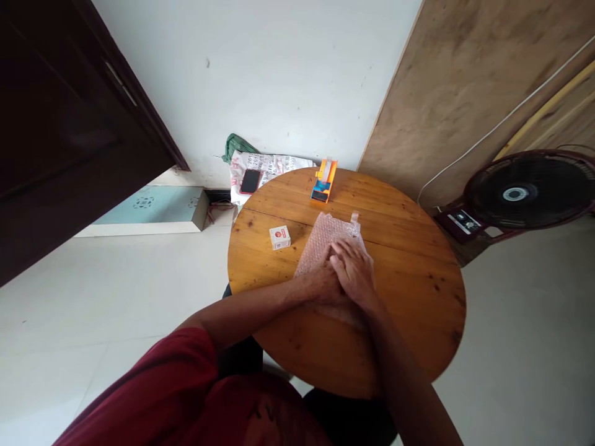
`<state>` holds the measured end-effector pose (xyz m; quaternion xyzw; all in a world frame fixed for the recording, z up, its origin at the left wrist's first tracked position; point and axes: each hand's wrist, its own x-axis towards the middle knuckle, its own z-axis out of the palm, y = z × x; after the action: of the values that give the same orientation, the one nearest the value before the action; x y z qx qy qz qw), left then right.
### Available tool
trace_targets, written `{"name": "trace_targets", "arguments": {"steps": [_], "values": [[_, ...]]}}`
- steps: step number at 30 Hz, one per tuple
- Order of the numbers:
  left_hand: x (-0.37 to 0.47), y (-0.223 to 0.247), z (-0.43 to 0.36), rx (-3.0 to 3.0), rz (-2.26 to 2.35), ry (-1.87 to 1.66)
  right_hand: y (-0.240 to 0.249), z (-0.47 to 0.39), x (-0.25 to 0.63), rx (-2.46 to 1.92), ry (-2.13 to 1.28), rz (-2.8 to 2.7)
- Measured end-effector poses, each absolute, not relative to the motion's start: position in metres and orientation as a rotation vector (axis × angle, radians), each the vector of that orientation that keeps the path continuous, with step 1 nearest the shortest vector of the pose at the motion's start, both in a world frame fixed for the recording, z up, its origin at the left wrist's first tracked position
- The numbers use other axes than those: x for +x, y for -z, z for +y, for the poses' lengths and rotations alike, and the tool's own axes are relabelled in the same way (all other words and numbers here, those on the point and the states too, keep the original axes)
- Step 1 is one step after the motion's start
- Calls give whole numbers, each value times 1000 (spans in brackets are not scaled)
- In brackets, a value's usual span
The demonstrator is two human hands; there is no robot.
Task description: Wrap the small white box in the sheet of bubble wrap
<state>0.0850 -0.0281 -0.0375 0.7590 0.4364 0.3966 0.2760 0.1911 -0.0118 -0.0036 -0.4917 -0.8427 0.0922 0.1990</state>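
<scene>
A sheet of pinkish bubble wrap lies on the round wooden table, with a short strip of clear tape at its far edge. My left hand rests on the wrap, its fingers mostly covered by my other hand. Crossing over it, my right hand lies flat with its fingers stretched forward. Whether anything is inside the wrap cannot be seen. Left of the wrap sits a small white box with a red mark. An orange and blue tape dispenser stands near the table's far edge.
Beyond the table, a phone lies on a printed white sack beside a green bag. A fan stands at the right. At the left are a dark door and a pale blue box on the floor.
</scene>
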Motion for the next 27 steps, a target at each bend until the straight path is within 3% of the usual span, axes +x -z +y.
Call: {"name": "trace_targets", "arguments": {"steps": [6, 19, 27], "values": [[55, 21, -30, 2700, 1101, -404, 21, 7, 215, -1559, -269, -2133], [57, 11, -34, 2782, 1106, -298, 21, 9, 218, -1648, -235, -2172], [24, -1, -104, 2772, 907, -174, 19, 9, 217, -1649, -239, -2182]]}}
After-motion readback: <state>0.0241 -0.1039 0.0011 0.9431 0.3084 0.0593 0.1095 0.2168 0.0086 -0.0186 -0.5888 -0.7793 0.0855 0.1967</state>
